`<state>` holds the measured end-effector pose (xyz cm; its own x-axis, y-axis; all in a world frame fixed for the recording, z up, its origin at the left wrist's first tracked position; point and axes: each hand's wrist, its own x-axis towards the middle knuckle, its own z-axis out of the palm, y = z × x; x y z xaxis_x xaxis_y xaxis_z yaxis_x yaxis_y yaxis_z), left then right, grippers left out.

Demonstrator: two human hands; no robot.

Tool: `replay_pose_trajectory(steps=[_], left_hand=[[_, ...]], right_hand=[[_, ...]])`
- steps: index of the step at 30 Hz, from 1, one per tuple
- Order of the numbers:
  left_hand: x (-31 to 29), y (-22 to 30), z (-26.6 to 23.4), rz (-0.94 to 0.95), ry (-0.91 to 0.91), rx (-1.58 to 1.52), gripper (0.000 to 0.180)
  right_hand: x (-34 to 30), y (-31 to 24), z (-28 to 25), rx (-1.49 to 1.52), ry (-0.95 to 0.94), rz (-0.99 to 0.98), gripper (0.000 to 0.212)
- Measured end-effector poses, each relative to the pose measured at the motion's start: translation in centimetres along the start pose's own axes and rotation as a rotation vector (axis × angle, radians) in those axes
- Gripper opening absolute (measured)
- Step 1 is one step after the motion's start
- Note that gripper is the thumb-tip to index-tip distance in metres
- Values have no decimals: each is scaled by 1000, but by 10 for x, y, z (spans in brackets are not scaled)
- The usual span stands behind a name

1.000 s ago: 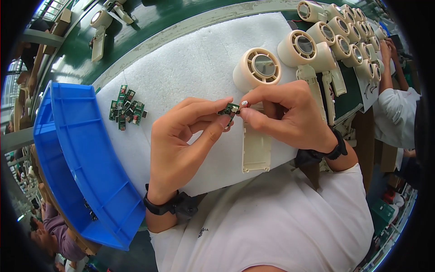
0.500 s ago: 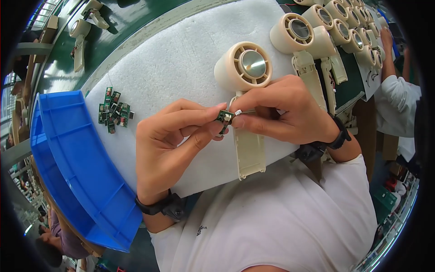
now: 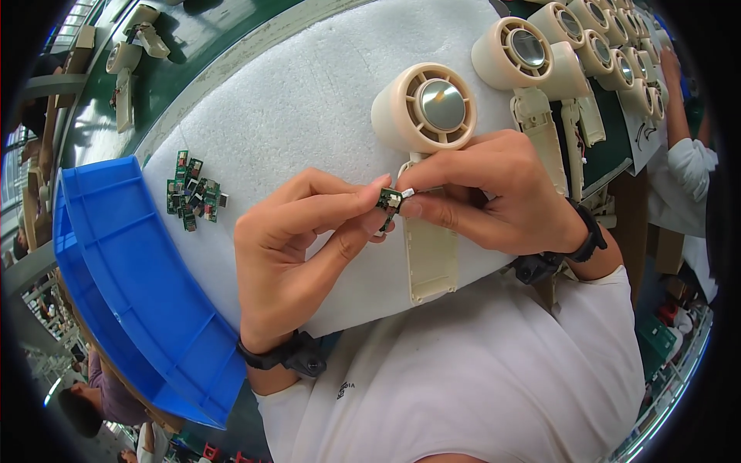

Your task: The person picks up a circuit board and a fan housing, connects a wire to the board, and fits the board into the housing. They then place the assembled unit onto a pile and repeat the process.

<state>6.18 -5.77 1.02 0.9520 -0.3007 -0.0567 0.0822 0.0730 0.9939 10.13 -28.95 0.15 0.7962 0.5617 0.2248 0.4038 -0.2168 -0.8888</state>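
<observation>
My left hand (image 3: 305, 243) pinches a small green circuit board (image 3: 390, 201) between thumb and forefinger. A white wire connector (image 3: 407, 193) is held at the fingertips of my right hand (image 3: 494, 189), right at the board's edge; whether it sits in the board's socket I cannot tell. Behind my fingers lies a cream handheld fan (image 3: 424, 108) with a round silver centre. Its open handle shell (image 3: 432, 266) runs toward me beneath my right hand, which hides its upper part. To the left, a small pile of green circuit boards (image 3: 193, 194) rests on the white foam sheet (image 3: 285, 100).
A blue plastic bin (image 3: 147, 285) stands at the left edge of the foam. More cream fans (image 3: 513, 54) crowd the far right, and others (image 3: 123, 58) lie on the green table at far left. Another person's arm (image 3: 679, 100) shows at the right.
Both hands have shifted slightly right, still holding the board and connector close together. The fan appears a little farther right and up in the picture.
</observation>
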Motion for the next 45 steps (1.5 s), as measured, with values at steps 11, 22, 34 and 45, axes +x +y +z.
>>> replay_pose_trajectory(steps=[11,22,34,45], left_hand=[[0,1,1,-15,33,-74,28],[-2,-1,0,-6,10,-117,35],[0,0,4,61,98,-41,35],[-2,-1,3,38,128,-15,30]], right_hand=[[3,-7,-4,49,-39,43,14],[2,-8,-1,71,-19,100,13],[4,-5,4,35,77,47,14],[-1,-7,-5,3,142,5,18]])
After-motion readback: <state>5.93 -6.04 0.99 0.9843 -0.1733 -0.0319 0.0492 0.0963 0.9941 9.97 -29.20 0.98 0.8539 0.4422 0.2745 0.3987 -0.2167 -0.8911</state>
